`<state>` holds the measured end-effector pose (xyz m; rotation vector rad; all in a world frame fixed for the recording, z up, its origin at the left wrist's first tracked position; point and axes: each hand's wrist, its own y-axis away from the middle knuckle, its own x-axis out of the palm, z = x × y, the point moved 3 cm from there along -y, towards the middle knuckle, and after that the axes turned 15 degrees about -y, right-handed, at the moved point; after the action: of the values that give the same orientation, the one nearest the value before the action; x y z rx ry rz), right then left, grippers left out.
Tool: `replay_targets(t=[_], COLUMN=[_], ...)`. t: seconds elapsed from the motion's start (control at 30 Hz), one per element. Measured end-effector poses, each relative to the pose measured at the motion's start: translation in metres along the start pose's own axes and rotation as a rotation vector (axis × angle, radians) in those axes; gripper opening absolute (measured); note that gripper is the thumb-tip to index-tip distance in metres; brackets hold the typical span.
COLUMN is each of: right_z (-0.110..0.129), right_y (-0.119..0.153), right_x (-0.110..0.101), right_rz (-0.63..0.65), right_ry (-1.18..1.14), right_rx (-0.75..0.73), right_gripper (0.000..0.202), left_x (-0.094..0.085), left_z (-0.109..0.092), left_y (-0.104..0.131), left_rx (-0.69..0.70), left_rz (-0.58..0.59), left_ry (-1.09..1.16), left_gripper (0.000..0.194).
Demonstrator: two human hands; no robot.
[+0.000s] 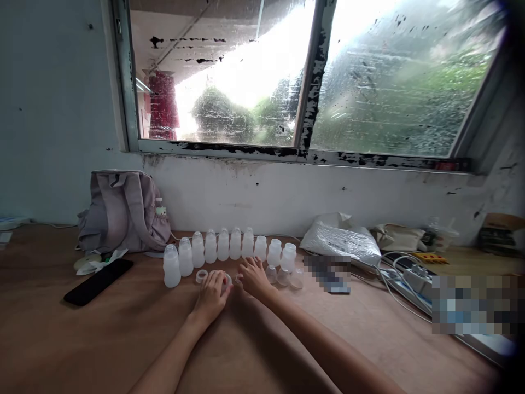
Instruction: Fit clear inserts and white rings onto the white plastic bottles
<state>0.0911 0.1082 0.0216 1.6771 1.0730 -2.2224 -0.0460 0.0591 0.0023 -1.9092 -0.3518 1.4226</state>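
Several frosted white bottles [210,246] stand in a curved row on the brown table [229,339]; those at the left and middle carry clear domed tops, while the three at the right end look uncapped. My left hand [212,293] is closed round a clear ring [226,280], partly hidden by the fingers. Beside it lies another ring [201,276]. My right hand [253,275] is low before the row, its fingers curled at a small clear piece [238,278]. Right of that hand are three clear domed caps [283,277].
A grey backpack [123,210] sits at the back left, with a black phone [98,282] before it. Behind the right side lies a silver padded bag [342,241]. White cables and a power strip [417,278] are farther right.
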Motion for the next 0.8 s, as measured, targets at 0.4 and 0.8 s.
replay_targets(t=[0.4, 0.8], right_z=[-0.012, -0.052], right_y=[0.07, 0.086], right_x=[-0.033, -0.023], right_rz=[0.042, 0.162], right_ry=[-0.428, -0.907], right_rx=[0.051, 0.115], right_gripper=[0.008, 0.022], left_x=[-0.011, 0.016], left_z=[-0.029, -0.052], left_y=[0.003, -0.019], left_rx=[-0.069, 0.343], left_rz=[0.119, 0.318], left_ry=[0.345, 0.361], left_gripper=[0.029, 0.033])
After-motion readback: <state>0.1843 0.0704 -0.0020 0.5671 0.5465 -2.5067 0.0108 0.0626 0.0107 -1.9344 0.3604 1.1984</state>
